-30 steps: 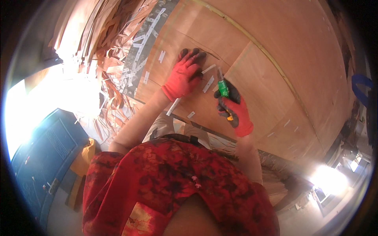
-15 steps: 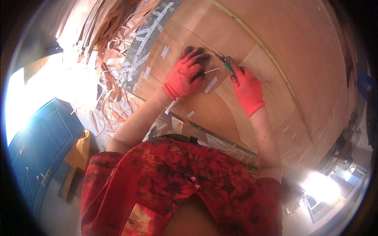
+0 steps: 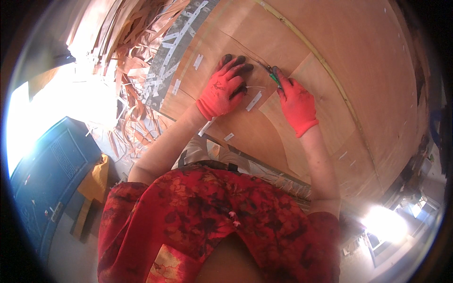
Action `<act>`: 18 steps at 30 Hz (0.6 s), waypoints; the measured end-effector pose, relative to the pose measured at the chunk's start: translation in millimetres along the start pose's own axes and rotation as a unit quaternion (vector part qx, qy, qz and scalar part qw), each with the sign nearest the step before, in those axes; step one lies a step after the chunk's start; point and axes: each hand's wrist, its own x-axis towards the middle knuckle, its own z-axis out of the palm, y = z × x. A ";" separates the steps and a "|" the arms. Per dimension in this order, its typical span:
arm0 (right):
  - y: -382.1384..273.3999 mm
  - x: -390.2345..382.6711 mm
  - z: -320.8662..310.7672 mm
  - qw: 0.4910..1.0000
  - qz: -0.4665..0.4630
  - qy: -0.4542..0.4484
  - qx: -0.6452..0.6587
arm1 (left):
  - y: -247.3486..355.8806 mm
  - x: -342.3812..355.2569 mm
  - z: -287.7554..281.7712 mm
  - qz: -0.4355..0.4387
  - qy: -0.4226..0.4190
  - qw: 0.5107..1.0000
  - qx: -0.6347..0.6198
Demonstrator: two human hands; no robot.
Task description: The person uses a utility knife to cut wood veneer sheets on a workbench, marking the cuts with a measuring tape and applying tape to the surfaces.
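Note:
My right hand (image 3: 298,104), in a red glove with dark fingertips, is closed round a slim knife (image 3: 273,76) with a green handle. Its dark tip points up and left, at a thin dark line in the wood veneer sheet (image 3: 264,127). Left of the knife, my left hand (image 3: 225,88), gloved the same way, lies on the veneer with its fingers stretched out. By its thumb is a thin pale strip (image 3: 256,87). Just below that, a short piece of white tape (image 3: 254,101) sticks to the sheet.
A long yellowish strip (image 3: 325,63) curves across the wood on the right. More white tape (image 3: 198,61) dots the left part. Loose veneer offcuts (image 3: 134,94) pile up at the far left beside a grey, tape-covered edge (image 3: 184,35). A blue bin (image 3: 56,170) stands lower left.
The knife and my right hand have shifted very slightly. The pale strip by my left thumb looks thinner and lies at a different angle. My left hand has hardly moved.

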 end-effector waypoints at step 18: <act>20.2 -28.6 -3.9 0.978 0.151 0.118 0.085 | 5.2 1.1 9.2 -0.049 -0.045 0.994 0.089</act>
